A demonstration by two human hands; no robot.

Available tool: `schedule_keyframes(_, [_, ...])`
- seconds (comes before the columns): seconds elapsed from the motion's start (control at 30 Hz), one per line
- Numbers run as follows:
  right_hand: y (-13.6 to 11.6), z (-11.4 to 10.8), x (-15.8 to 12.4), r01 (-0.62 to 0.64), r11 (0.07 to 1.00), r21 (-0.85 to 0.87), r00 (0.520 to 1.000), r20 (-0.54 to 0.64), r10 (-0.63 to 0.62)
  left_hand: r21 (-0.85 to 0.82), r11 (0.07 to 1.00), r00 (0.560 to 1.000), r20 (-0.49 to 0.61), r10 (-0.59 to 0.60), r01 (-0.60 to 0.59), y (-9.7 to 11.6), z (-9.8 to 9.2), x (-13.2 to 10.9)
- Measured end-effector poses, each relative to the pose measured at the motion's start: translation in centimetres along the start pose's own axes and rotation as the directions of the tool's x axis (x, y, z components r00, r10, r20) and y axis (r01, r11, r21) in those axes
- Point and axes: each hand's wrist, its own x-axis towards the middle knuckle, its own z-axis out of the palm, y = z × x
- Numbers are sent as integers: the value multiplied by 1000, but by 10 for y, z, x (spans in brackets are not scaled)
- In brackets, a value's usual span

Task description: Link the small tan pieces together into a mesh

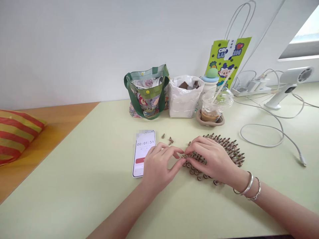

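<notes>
My left hand (pixel 159 162) and my right hand (pixel 213 157) meet at their fingertips around a small brownish screw (pixel 184 156). Thumb and index finger of each hand are pinched on it; the fingers hide part of its shape. Under and behind my right hand spreads a dense cluster of similar screws (pixel 233 149), many standing on their heads with the tips up. Several at its near edge lie with their round heads showing. A few loose screws (pixel 170 140) sit apart, beyond my left hand. Left of that hand, partly covered by it, lies a phone (pixel 139 156) showing a running timer.
Along the wall stand a green-handled bag (pixel 147 96), a white plastic bag (pixel 183 103), a drink cup (pixel 211 109) in a cardboard holder and a green paper bag (pixel 224 59). A white cable (pixel 274 146) loops at right near a small fan (pixel 286 88). A striped cushion (pixel 17 136) is at left.
</notes>
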Motion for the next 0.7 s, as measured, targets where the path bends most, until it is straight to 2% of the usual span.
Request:
schedule_keyframes(0.27, [1,3,-5,5,1000,30,999,-37,-4,42,995,990,-97,98,-95,-1,4,1])
schedule_keyframes(0.47, [1,-1,-5,-100,987,123,994,52,94,59,989,979,-144,145,-138,-2,5,1])
schedule_keyframes(0.7, [-6,-1,-4,-151,967,207,985,119,128,38,983,966,-182,182,-178,1,5,1])
